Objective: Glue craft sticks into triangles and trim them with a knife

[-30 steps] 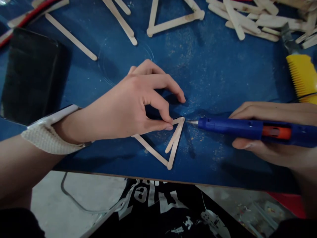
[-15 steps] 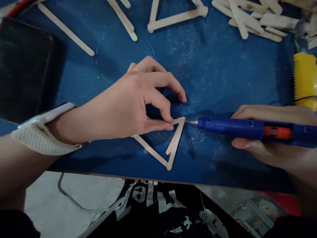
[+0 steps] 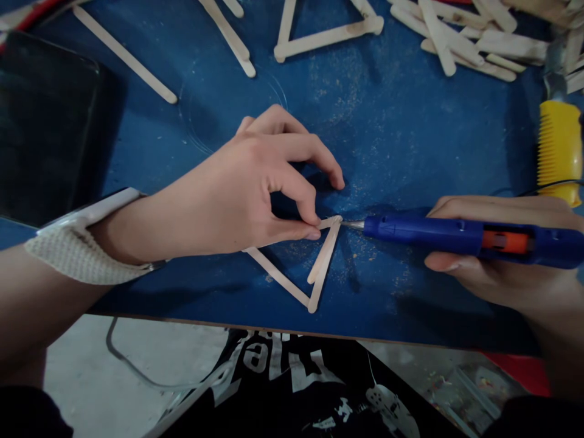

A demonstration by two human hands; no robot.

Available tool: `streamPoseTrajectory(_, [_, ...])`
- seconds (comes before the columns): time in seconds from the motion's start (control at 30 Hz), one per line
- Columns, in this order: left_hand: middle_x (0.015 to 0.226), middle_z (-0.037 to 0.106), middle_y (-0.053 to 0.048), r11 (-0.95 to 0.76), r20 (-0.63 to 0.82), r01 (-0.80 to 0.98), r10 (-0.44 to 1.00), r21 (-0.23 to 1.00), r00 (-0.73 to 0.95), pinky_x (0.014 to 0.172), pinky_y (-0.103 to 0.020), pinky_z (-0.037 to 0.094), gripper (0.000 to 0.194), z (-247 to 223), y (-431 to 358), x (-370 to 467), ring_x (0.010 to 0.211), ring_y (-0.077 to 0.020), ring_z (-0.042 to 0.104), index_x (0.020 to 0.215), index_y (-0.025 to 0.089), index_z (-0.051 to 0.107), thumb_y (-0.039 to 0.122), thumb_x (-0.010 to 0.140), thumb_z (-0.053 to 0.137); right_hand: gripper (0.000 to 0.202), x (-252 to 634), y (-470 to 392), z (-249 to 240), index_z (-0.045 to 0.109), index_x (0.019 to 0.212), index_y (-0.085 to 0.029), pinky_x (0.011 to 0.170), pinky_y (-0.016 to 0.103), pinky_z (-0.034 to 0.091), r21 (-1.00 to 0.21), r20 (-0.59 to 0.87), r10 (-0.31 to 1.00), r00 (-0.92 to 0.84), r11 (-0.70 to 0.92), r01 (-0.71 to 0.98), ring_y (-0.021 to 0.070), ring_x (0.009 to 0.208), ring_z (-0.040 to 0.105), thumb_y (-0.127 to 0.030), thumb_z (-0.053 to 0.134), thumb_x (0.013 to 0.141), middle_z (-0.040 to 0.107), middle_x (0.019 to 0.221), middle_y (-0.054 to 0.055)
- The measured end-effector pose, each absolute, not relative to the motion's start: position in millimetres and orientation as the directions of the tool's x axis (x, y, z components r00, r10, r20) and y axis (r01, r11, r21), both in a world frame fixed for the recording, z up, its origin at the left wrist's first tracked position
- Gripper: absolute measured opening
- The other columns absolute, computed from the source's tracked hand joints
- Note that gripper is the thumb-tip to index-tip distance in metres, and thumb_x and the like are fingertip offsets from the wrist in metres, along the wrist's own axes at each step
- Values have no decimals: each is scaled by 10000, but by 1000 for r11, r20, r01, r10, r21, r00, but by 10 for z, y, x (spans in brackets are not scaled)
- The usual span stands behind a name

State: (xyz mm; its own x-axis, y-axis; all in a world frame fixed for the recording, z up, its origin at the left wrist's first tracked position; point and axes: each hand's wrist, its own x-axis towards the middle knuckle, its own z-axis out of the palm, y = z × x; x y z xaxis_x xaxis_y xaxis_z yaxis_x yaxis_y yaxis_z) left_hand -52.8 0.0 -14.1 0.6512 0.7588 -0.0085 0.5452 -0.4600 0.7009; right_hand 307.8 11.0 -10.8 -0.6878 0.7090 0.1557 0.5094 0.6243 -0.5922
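My left hand [image 3: 260, 182] pinches one stick of a small wooden stick triangle [image 3: 279, 278] between thumb and index finger, its other fingers curved above the blue table. The triangle lies near the table's front edge, with an extra stick along its right side. My right hand [image 3: 497, 255] is wrapped round a blue glue gun [image 3: 424, 236] with an orange part in its body. The gun's metal tip points left and touches or nearly touches the triangle's top right corner.
A dark flat device [image 3: 45, 128] lies at the left. Loose sticks [image 3: 125, 55] and another stick triangle [image 3: 328, 40] are at the back. A stick pile [image 3: 456, 36] fills the back right, above a yellow comb-like object [image 3: 559, 149]. The blue table [image 3: 410, 134] ends below the triangle.
The view has shifted very slightly. Both hands, the glue gun and the small triangle keep nearly the same places.
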Motion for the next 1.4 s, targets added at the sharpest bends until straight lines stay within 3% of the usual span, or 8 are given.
streamPoseTrajectory(0.57, [1527,774,46,-467,-7,532,747,706,665,1299,-571,403,226,-158,9,-535,1508,-309,572,931,388,931,455,1122,831,531,3022,125,-90,712,861,-234,529,281,449,-599,166,704,-691,629,497,87,568,641,-716,846,1039,726,723,-46])
streamPoseTrajectory(1.4, [1527,771,56,-471,-2,532,747,703,665,1286,-549,420,234,-159,12,-540,1514,-306,563,932,387,929,457,1128,824,547,3000,144,-75,664,791,-236,497,274,410,-577,182,690,-701,652,492,68,547,606,-676,831,1069,684,685,-70])
